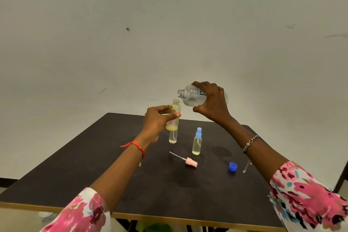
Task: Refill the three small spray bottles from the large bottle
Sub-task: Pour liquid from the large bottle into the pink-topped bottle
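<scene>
Clear large bottle [194, 95] lay nearly horizontal in the right hand [211, 100], open neck pointing left, just above and right of the uncapped small bottle [174, 114]. That bottle stood upright, gripped by the left hand [157, 120], yellowish liquid at its bottom. Below the hands: pink sprayer [191, 161], blue-topped bottle [197, 142].

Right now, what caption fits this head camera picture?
Right hand tips big bottle toward small bottle in left hand.
</scene>
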The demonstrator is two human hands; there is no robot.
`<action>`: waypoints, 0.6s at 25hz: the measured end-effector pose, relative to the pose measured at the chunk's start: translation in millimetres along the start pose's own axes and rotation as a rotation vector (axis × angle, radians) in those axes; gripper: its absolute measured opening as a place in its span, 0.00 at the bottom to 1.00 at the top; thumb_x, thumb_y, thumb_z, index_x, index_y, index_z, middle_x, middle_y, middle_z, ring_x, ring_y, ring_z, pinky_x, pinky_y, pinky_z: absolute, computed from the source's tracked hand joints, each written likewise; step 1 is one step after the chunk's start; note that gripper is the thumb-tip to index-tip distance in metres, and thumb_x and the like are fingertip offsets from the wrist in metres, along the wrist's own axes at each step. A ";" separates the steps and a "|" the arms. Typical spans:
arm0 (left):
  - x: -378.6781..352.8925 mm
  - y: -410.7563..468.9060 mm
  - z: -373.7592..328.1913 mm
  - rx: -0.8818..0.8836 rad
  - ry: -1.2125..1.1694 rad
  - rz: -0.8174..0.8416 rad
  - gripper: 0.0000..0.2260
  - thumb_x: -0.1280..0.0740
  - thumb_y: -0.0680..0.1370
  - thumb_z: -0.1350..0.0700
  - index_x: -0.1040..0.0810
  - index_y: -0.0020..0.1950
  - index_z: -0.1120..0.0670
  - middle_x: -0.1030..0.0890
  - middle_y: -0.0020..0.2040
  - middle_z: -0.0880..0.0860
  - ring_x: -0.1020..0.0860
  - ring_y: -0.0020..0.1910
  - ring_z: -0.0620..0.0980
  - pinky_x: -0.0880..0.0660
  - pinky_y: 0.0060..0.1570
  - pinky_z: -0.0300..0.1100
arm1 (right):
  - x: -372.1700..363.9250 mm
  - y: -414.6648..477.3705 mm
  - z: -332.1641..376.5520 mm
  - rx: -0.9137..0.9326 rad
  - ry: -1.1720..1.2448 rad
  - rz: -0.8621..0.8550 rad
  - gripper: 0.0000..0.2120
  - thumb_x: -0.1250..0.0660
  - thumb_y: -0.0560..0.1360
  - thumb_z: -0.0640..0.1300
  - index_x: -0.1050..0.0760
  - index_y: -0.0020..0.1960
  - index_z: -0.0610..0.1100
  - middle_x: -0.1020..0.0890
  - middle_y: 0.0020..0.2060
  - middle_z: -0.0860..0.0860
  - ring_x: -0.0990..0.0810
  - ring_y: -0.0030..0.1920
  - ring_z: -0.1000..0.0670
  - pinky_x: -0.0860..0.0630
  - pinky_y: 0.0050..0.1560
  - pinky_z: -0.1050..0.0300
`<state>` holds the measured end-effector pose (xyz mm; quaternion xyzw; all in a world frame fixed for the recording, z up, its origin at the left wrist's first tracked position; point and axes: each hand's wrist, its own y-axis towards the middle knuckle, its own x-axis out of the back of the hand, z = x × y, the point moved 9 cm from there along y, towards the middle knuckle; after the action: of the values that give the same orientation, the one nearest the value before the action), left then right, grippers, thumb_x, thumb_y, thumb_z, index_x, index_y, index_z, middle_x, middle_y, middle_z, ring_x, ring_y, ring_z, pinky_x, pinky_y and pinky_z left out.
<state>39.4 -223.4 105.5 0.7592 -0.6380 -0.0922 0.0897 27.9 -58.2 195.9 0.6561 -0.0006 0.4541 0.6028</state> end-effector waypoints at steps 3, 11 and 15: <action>1.4 0.0 -0.8 0.004 0.005 0.003 0.24 0.25 0.67 0.58 0.24 0.62 0.59 0.21 0.61 0.57 0.23 0.59 0.56 0.25 0.60 0.55 | -0.6 0.6 4.4 0.027 -0.011 0.011 0.34 0.25 0.57 0.43 0.28 0.63 0.45 0.21 0.56 0.46 0.25 0.55 0.42 0.37 0.58 0.49; 2.3 -2.2 -3.9 0.012 0.022 0.005 0.24 0.26 0.68 0.58 0.24 0.62 0.59 0.22 0.61 0.57 0.23 0.60 0.57 0.25 0.60 0.56 | 3.4 0.1 9.9 0.079 -0.050 -0.011 0.33 0.30 0.56 0.47 0.27 0.62 0.45 0.21 0.55 0.46 0.25 0.55 0.41 0.36 0.58 0.47; 2.2 -3.5 -4.7 0.012 0.033 0.008 0.24 0.26 0.68 0.59 0.25 0.62 0.59 0.22 0.61 0.57 0.24 0.60 0.57 0.25 0.60 0.55 | 4.9 0.8 10.5 0.098 -0.069 -0.015 0.33 0.30 0.56 0.47 0.27 0.62 0.45 0.21 0.56 0.46 0.25 0.55 0.42 0.37 0.59 0.47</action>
<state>44.3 -224.9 109.1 0.7587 -0.6399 -0.0755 0.0958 36.7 -64.1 200.9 0.7000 0.0057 0.4264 0.5729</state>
